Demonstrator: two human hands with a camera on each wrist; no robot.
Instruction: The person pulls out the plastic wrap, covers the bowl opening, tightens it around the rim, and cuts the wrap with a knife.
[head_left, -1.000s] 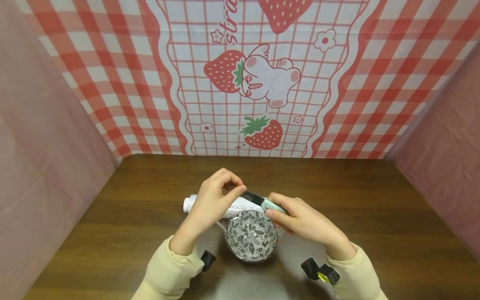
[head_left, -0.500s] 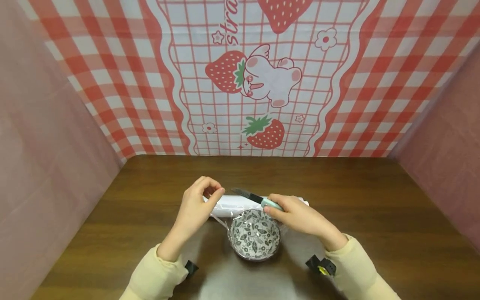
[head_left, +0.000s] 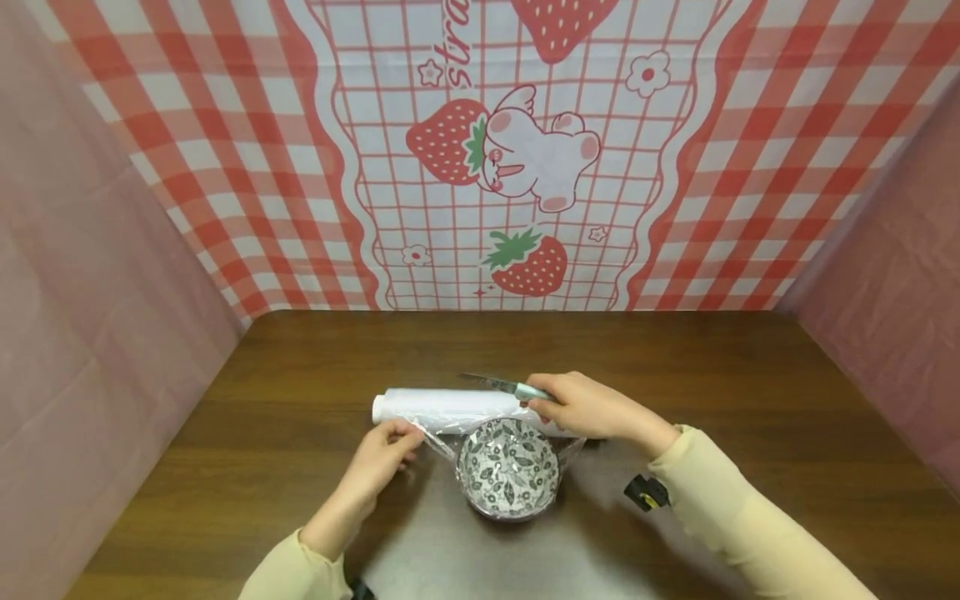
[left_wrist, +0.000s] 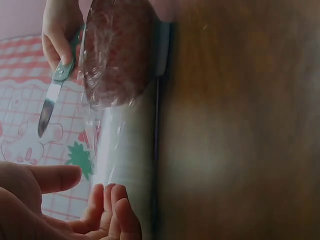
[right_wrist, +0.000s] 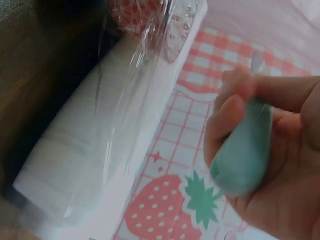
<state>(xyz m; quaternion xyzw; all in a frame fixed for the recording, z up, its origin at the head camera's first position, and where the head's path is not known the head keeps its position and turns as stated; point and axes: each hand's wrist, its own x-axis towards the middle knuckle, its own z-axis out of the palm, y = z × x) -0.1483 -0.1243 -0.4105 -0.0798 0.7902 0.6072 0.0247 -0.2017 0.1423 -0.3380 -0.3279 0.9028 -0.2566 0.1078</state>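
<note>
left hand [head_left: 378, 457]: nearer the left edge, thumb and fingers apart beside stretched film [head_left: 437, 443] | right hand [head_left: 581, 406]: raised, fingers clamped round knife [head_left: 517, 388], blade toward left edge | bowl [head_left: 508, 469]: film-covered, mid-desk [head_left: 225, 433], near side of roll [head_left: 442, 408] lying along far edge's direction

The film [left_wrist: 100, 65] is glossy, the blurred handle [right_wrist: 244, 150] perhaps plastic.

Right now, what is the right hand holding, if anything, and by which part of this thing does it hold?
The right hand holds the knife by its mint-green handle; the blade sticks out beyond the fingers.
</note>
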